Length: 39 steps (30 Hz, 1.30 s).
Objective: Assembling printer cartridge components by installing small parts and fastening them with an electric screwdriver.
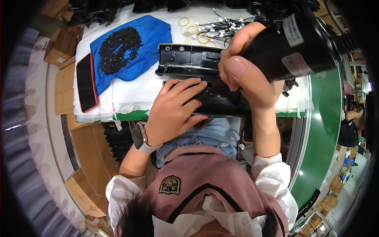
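Observation:
My right hand (252, 79) is wrapped round a thick black electric screwdriver (272, 49), held over the work with its wide end up to the right. The driver's tip is hidden behind the hand. My left hand (173, 108) lies with its fingers spread on a long black plastic housing part (225, 100) at the table's near edge. Just beyond it lies a second black plastic shell (181, 59), its hollow side with screw bosses facing up. Part of that shell is covered by my right hand.
A blue cloth (156, 35) carries a heap of small black screws (118, 47). Left of it lies a red-edged phone (87, 83). Cables with white connectors (229, 27) and yellow rubber bands (183, 21) are spread at the back. A green surface (321, 130) runs along the right.

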Each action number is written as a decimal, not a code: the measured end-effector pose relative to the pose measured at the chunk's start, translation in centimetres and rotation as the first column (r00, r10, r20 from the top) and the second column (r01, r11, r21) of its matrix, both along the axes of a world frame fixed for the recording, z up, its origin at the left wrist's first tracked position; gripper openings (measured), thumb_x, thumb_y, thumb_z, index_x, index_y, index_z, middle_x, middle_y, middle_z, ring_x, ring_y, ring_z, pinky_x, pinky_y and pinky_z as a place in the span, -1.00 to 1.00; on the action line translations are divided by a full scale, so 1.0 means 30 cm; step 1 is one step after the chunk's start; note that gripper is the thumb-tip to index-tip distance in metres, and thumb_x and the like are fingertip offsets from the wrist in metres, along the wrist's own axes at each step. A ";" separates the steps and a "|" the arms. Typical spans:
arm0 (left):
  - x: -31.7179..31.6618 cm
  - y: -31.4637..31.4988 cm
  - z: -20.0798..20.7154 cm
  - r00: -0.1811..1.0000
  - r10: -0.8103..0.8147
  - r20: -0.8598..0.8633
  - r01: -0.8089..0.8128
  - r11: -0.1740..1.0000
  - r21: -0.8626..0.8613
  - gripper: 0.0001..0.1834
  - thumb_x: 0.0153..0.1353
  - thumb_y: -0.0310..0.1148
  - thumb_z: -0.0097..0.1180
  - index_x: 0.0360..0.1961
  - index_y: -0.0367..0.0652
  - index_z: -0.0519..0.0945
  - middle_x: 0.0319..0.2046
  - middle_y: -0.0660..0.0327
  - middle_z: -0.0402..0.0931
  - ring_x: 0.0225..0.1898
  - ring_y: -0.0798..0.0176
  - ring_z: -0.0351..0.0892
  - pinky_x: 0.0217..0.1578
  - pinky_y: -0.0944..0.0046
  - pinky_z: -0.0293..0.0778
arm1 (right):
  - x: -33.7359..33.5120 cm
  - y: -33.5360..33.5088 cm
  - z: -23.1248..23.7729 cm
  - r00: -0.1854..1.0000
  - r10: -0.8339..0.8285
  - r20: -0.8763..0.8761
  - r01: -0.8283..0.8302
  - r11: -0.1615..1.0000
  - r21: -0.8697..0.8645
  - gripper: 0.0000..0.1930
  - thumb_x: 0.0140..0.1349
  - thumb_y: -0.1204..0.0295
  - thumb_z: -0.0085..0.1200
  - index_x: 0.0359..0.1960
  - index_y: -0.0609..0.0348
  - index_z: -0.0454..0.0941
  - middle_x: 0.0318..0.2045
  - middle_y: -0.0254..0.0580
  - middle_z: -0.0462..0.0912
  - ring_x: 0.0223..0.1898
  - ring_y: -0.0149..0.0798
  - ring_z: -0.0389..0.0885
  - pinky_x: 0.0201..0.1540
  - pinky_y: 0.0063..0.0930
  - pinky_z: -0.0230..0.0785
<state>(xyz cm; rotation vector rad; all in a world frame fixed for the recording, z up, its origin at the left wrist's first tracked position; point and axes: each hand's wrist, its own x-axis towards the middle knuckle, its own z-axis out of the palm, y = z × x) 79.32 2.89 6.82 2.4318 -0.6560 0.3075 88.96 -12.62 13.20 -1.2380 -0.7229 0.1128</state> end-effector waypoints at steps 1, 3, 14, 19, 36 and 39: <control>0.000 0.000 -0.001 1.000 -0.007 0.000 0.007 1.000 -0.022 -0.72 -0.15 -0.23 0.30 -0.52 -0.21 0.54 0.01 0.12 0.48 0.09 0.09 0.40 0.02 0.08 0.27 | 0.003 0.003 0.000 1.000 -0.004 0.011 0.004 1.000 -0.011 -0.81 0.02 0.55 0.06 -0.38 0.28 0.29 -0.71 -0.31 0.32 -0.80 -0.50 0.21 -0.69 -0.62 0.17; -0.005 0.004 -0.002 1.000 -0.004 -0.004 0.003 1.000 -0.024 -0.73 -0.15 -0.24 0.30 -0.52 -0.21 0.55 0.00 0.12 0.49 0.09 0.10 0.40 0.01 0.08 0.28 | -0.001 0.010 0.002 1.000 -0.006 0.020 0.006 1.000 -0.019 -0.80 0.02 0.55 0.07 -0.37 0.29 0.30 -0.71 -0.31 0.33 -0.79 -0.50 0.22 -0.69 -0.63 0.16; -0.010 -0.094 -0.034 0.973 -0.049 0.225 -0.018 0.957 0.290 -0.84 -0.18 -0.34 0.10 -0.51 -0.13 0.50 -0.47 0.27 0.38 -0.31 0.26 0.40 -0.34 0.32 0.29 | -0.006 -0.006 -0.006 0.998 0.053 -0.013 -0.053 0.997 0.048 -0.78 0.01 0.55 0.10 -0.37 0.26 0.29 -0.71 -0.30 0.32 -0.78 -0.49 0.25 -0.71 -0.61 0.12; -0.049 -0.101 0.021 0.985 -0.077 0.156 0.034 0.965 0.260 -0.90 -0.16 -0.39 0.05 -0.53 -0.10 0.46 -0.56 0.32 0.28 -0.41 0.32 0.36 -0.49 0.36 0.22 | -0.065 -0.242 0.138 0.932 0.360 0.038 -0.335 0.817 0.469 -0.70 0.03 0.49 0.23 -0.30 0.19 0.32 -0.77 -0.41 0.43 -0.85 -0.50 0.32 -0.83 -0.69 0.11; 0.233 0.023 0.117 0.955 0.222 0.195 -0.260 0.945 0.197 -0.57 0.09 -0.19 0.15 -0.06 -0.23 0.51 -0.17 0.09 0.51 -0.14 0.03 0.45 -0.06 0.07 0.31 | 0.146 -0.602 -0.022 0.604 -0.755 0.255 0.677 0.317 -0.664 -0.48 -0.02 0.27 0.26 -0.04 0.27 0.42 -0.53 -0.18 0.55 -0.55 -0.34 0.55 -0.46 -0.50 0.39; 0.218 0.009 0.130 0.972 0.229 0.052 -0.234 0.930 0.282 -0.42 0.08 -0.14 0.16 0.08 -0.25 0.40 -0.11 0.09 0.45 -0.09 -0.01 0.43 0.10 -0.19 0.12 | 0.258 -0.693 -0.146 0.497 -0.677 0.543 0.736 -0.002 -0.677 -0.43 0.00 0.31 0.22 0.07 0.23 0.33 -0.37 0.11 0.60 -0.30 0.15 0.60 -0.18 -0.19 0.44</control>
